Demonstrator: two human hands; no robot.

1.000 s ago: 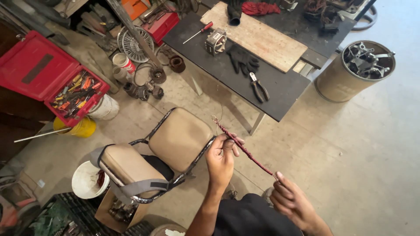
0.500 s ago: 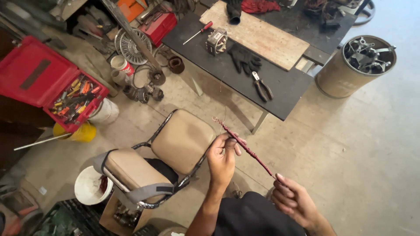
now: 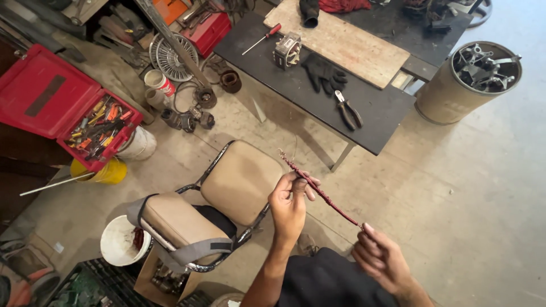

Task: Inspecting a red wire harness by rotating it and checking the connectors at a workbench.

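Two hands: our left hand (image 3: 289, 206) and right hand (image 3: 382, 259) pinch a thin dark-red braided cord (image 3: 321, 192) taut between fingers above the tan padded chair (image 3: 242, 182), inspection underway.

Bare concrete floor (image 3: 455, 187) right of hands: wide passage left open. Space ahead of left hand (image 3: 289, 202) blocked by tan chair (image 3: 242, 182), just below and beside it. Thin red rod (image 3: 321, 190) stretched between left hand and right hand (image 3: 381, 258), gap between them barred. Farther ahead, path closed by black desk (image 3: 375, 113), pliers (image 3: 347, 109) and black gloves (image 3: 323, 73) laid on it. Metal drum (image 3: 449, 102) stood at far right, well apart. Left side crowded: red toolbox (image 3: 68, 108), white bucket (image 3: 116, 241).
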